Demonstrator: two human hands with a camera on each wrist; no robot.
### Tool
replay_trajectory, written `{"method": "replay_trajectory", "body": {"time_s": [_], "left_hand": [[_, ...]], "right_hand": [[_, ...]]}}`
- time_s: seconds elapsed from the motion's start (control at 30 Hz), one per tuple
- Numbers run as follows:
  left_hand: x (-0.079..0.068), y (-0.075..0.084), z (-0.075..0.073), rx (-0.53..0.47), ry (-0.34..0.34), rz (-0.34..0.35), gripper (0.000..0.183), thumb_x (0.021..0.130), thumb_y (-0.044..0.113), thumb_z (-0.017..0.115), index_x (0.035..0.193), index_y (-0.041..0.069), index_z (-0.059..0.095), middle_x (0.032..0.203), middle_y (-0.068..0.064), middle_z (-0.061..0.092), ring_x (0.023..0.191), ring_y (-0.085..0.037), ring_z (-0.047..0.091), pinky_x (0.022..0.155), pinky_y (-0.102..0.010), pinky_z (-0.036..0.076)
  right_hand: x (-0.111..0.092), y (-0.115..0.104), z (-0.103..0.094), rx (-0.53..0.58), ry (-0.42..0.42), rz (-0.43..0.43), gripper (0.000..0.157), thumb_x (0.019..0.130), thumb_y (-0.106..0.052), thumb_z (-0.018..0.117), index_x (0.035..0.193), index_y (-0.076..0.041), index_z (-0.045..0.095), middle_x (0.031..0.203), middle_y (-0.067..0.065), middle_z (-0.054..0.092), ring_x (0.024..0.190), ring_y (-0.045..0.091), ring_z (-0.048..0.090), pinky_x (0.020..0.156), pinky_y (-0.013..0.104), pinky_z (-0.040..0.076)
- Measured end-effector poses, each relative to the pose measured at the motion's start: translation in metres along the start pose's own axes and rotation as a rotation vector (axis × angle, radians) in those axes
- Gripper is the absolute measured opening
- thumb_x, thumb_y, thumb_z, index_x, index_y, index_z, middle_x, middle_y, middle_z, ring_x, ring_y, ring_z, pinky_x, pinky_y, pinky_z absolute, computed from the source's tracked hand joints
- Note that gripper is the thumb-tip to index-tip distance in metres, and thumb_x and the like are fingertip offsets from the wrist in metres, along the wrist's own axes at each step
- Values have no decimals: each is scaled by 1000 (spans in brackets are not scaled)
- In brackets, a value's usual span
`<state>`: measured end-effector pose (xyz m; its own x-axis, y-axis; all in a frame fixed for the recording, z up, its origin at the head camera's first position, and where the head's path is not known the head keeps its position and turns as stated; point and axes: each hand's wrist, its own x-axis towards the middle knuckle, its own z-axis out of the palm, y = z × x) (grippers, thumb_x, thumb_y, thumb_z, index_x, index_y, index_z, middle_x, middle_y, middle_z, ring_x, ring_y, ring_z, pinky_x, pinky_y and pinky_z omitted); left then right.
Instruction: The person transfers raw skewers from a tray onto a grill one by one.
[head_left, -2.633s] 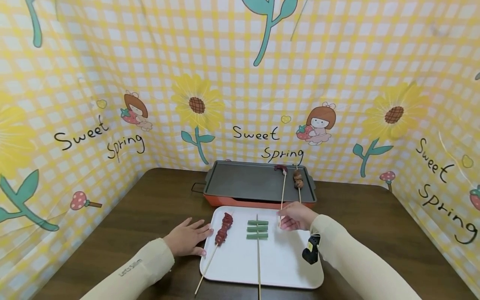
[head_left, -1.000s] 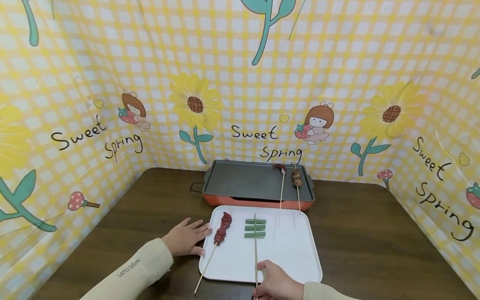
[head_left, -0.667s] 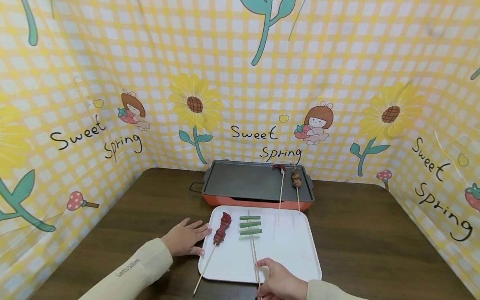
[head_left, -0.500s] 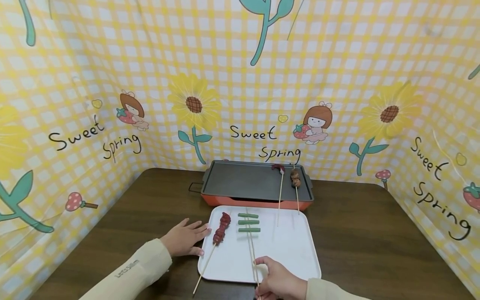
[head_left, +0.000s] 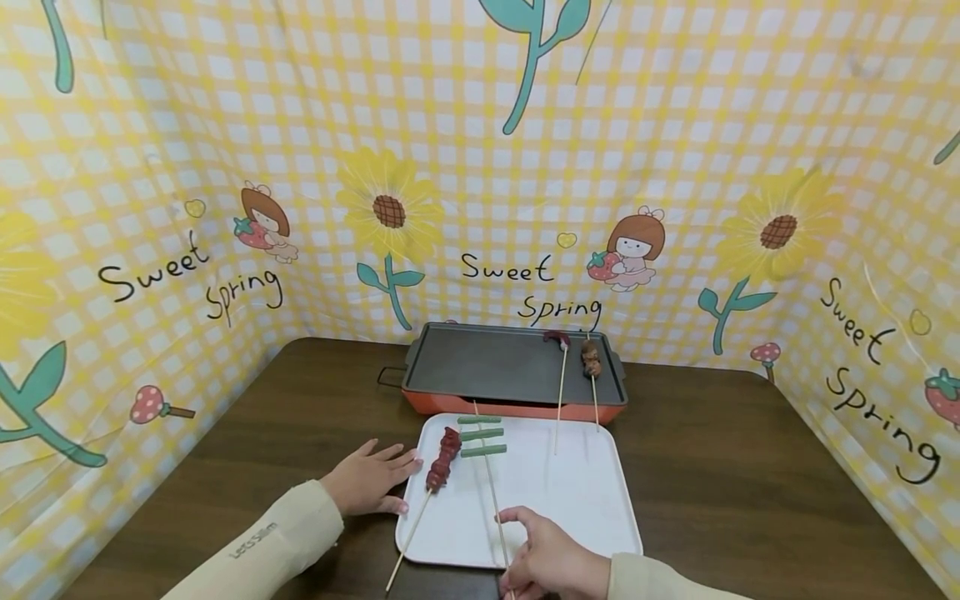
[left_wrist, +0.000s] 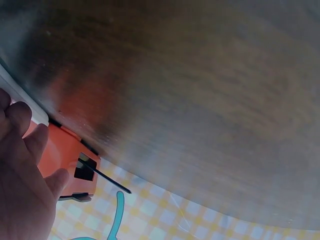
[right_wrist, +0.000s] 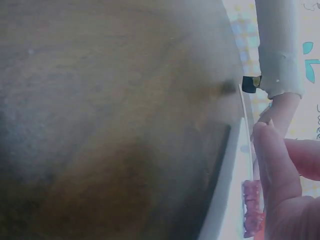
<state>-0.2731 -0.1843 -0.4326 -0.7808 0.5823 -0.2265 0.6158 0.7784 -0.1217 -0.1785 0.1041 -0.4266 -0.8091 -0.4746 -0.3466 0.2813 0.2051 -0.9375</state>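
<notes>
With thumb and fingers my right hand (head_left: pixel 551 554) pinches the lower stick of a skewer (head_left: pixel 483 435) threaded with short green vegetable pieces. Its tip overlaps the far edge of the white tray (head_left: pixel 570 492) in the head view. A red meat skewer (head_left: pixel 444 460) lies on the tray's left side, its stick over the front edge. My left hand (head_left: pixel 371 477), fingers spread, rests at the tray's left edge. The right wrist view shows the right thumb and fingertips (right_wrist: pixel 265 131) close together, with the red meat behind them.
Behind the tray stands an orange electric griddle (head_left: pixel 487 358) with a dark plate. On its right side lie a skewer with a dark red piece (head_left: pixel 557 338) and a brown meat skewer (head_left: pixel 591 360), their sticks reaching over the tray. A patterned cloth (head_left: pixel 480 167) walls the table.
My right hand has left the dark red skewer on the griddle and taken hold of the green skewer. That skewer has risen off the tray and moved left and away. The left hand stays put.
</notes>
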Motion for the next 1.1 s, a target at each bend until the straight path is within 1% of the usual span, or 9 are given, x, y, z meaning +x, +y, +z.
{"method": "replay_trajectory", "body": {"time_s": [0.23, 0.4, 0.57, 0.67, 0.77, 0.87, 1.0, 1.1], "left_hand": [[-1, 0, -1, 6, 19, 23, 69, 89, 55, 54, 143, 13, 47, 146, -3, 46, 135, -27, 39, 107, -54, 28], [0, 0, 0, 10, 18, 24, 69, 89, 55, 54, 143, 13, 47, 146, -3, 46, 135, -27, 39, 107, -54, 28], [0, 1, -1, 5, 27, 35, 69, 89, 55, 53, 143, 12, 47, 145, -4, 46, 135, -27, 39, 107, -54, 28], [0, 2, -2, -4, 31, 39, 69, 89, 55, 54, 143, 12, 47, 145, -4, 46, 135, -27, 39, 107, -54, 28], [-1, 3, -2, -1, 34, 48, 69, 89, 55, 54, 143, 12, 47, 145, -4, 46, 134, -27, 40, 106, -54, 29], [-1, 3, -2, 5, 24, 42, 69, 89, 55, 53, 143, 12, 47, 145, -4, 46, 135, -26, 40, 107, -53, 29], [-2, 1, -1, 11, 10, 18, 69, 88, 55, 55, 143, 13, 48, 145, -3, 46, 135, -25, 40, 107, -52, 29], [-2, 1, -1, 7, 13, 22, 69, 88, 54, 55, 143, 13, 47, 145, -3, 46, 135, -25, 40, 107, -52, 29]], "right_hand": [[5, -15, -6, 1, 36, -30, 70, 72, 19, 56, 136, 2, 34, 63, 12, 62, 52, 15, 60, 48, 26, 51], [19, -27, -18, -16, 82, -34, 69, 74, 20, 55, 137, 6, 32, 63, 12, 62, 53, 16, 61, 50, 28, 53], [33, -48, -32, -21, 125, -48, 67, 79, 20, 55, 140, 8, 30, 65, 13, 63, 53, 16, 61, 53, 29, 54], [41, -60, -40, -27, 158, -59, 66, 81, 19, 56, 141, 8, 30, 69, 15, 64, 53, 15, 61, 54, 28, 54], [48, -69, -48, -39, 208, -45, 65, 84, 17, 57, 141, 6, 31, 77, 20, 66, 54, 15, 61, 55, 28, 54], [55, -77, -55, -46, 236, -26, 65, 85, 16, 57, 143, 6, 29, 83, 23, 66, 55, 15, 61, 57, 28, 55], [66, -91, -68, -63, 225, 6, 67, 87, 15, 56, 146, 5, 27, 82, 19, 65, 56, 16, 61, 58, 28, 55], [71, -101, -79, -78, 215, 31, 67, 88, 14, 56, 147, 2, 27, 79, 17, 64, 57, 17, 61, 58, 28, 55]]}}
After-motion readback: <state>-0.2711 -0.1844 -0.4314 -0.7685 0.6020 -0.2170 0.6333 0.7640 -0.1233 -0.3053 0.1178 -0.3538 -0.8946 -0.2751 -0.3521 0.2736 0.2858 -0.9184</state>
